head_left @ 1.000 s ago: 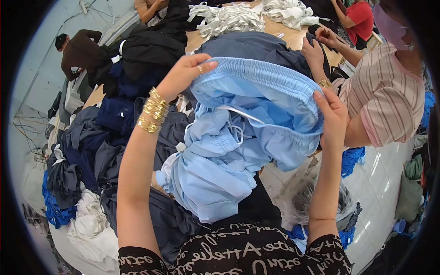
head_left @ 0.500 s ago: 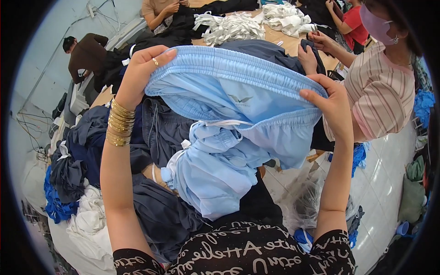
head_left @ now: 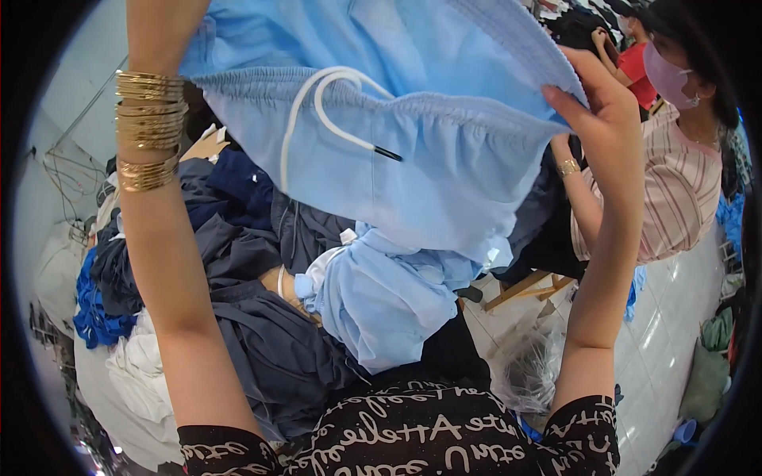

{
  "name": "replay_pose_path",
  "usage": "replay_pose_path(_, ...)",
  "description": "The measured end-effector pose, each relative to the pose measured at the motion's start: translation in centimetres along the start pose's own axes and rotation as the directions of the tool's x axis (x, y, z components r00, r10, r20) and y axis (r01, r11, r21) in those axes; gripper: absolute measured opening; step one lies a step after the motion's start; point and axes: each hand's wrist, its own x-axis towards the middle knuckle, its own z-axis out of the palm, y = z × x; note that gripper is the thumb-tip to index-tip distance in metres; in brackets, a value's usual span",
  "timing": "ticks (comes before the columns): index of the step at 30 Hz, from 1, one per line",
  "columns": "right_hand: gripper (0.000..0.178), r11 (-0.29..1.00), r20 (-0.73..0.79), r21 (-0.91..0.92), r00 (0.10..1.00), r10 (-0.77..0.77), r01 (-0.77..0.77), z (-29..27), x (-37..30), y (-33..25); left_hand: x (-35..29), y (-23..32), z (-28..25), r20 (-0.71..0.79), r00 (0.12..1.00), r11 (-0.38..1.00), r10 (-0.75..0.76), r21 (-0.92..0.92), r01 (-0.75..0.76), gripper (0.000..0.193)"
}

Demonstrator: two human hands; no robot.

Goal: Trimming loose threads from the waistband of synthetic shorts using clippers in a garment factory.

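Right hand (head_left: 599,95) pinched closed on waistband (head_left: 468,105) of light-blue garment (head_left: 444,174), raised above pale-blue bundle (head_left: 389,293). Left hand (head_left: 168,28) cropped by upper edge; grip can't be told. White drawstring (head_left: 287,131) dangles.

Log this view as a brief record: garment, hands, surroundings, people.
Garment: light blue garment, gathered waistband, white drawstring with dark tip
Left hand: at the garment's left end; fingers out of frame, grip unclear
Right hand: gripping the waistband at right
Below: light blue cloth bundle, dark grey clothes
Lower right: clear plastic bag
People: co-worker in striped shirt at right; person in red shirt farther back
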Motion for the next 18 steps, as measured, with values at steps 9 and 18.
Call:
replay_pose_path(9,0.028,0.876,0.505,-0.215,0.719,0.478,-0.431,4.2,-10.1,7.3,-19.9,-7.3,6.4,0.767,0.62,0.904,-0.169,-0.13,0.407,0.027)
replay_pose_path(18,0.03,0.995,0.541,0.009,0.837,-0.087,0.098,16.9,-16.7,0.7,-24.9,-10.9,6.7,0.764,0.335,0.002,-0.552,-0.4,0.916,0.021)
